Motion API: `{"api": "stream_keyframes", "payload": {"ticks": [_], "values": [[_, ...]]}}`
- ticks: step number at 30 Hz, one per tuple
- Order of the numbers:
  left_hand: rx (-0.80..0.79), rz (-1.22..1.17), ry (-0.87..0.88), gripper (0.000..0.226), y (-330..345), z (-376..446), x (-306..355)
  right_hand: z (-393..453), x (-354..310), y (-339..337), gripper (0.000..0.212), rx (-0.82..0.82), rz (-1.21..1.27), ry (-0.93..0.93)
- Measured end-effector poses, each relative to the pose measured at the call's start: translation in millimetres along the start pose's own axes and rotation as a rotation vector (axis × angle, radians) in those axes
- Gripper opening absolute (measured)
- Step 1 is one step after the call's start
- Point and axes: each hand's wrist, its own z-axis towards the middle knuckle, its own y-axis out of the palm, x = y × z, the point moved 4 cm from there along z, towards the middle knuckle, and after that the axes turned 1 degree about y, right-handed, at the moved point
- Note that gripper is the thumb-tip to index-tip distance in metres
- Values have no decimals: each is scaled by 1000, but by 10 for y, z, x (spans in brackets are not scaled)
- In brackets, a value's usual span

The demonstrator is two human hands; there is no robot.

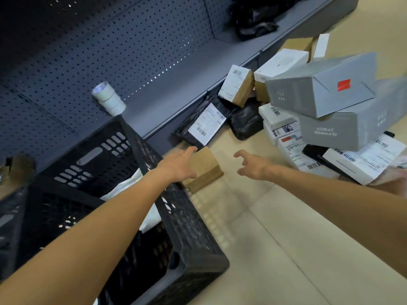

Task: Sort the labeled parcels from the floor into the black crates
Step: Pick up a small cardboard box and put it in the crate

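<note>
Reaching hands: left hand [180, 165] and right hand [253, 165] spread, grasping nothing.
Brown parcel [206, 170]: lay flat beside black crate [189, 219], long axis ran toward shelf [176, 89].

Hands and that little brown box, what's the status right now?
Left hand and right hand open, empty. Small brown box on floor beside black crate, under left fingers. Nothing blocking.

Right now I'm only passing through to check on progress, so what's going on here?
A person is sorting parcels. Both hands are open and hold nothing: the left hand reaches over a small brown cardboard box on the floor beside the black crate, the right hand alongside. A pile of labeled parcels waits against the shelving.
</note>
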Motion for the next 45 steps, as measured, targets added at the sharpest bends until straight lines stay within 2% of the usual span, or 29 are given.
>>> {"api": "stream_keyframes", "payload": {"ticks": [11,16,21,24,28,32,35,37,41,45], "values": [[-237,90,-69,118,339,714,-227,385,-67,407,77,-113,-119,-118],[-323,174,-113,124,498,931,-202,603,-162,470,75,-115,-183,-176],[-296,243,-164,133,699,1108,-207,756,-224,545,71,-126,-279,-211],[-254,299,-175,132,769,1178,-230,753,-201,592,69,-104,-409,-232],[-208,384,-165,131,795,1254,-234,713,-180,584,69,-70,-453,-228],[-177,305,-179,133,740,1276,-250,693,-149,604,71,-61,-427,-218],[-86,257,-169,113,639,1215,-168,627,-73,589,71,-66,-330,-222],[-24,229,-120,104,580,1162,-85,598,-24,533,72,-59,-181,-183],[66,92,-40,106,434,1042,41,594,41,355,70,-3,287,-2],[188,32,50,114,296,887,95,479,-81,156,57,-16,693,94]]}}
